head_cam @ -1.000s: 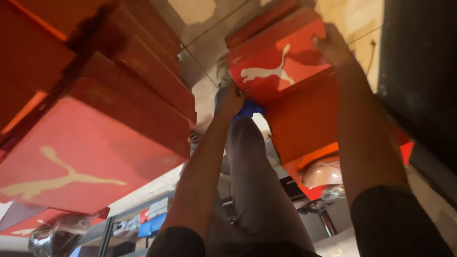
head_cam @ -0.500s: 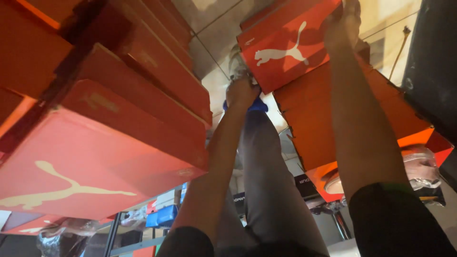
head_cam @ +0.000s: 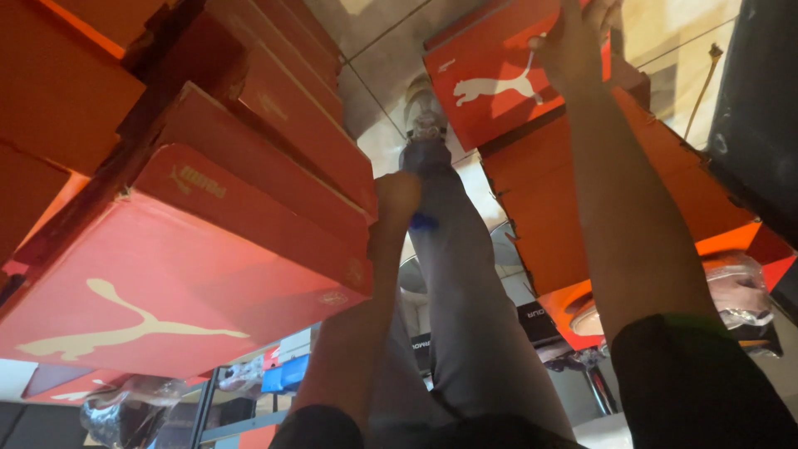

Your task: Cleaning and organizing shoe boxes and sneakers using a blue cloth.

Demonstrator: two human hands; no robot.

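Stacked red shoe boxes fill the left of the scene, the largest lying nearest, with shelving beyond. On the right stands a second stack of orange-red boxes, and a red shoe box sits at its far top. The right hand presses on that box's right edge, fingers curled over it. The left hand is away from the box, near the left stack's corner; whether its fingers are closed cannot be told.

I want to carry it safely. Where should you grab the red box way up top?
Probably by its two short ends, from underneath. The red box is long, flat and tilted; the right hand presses just one face, while the left hand is off it.
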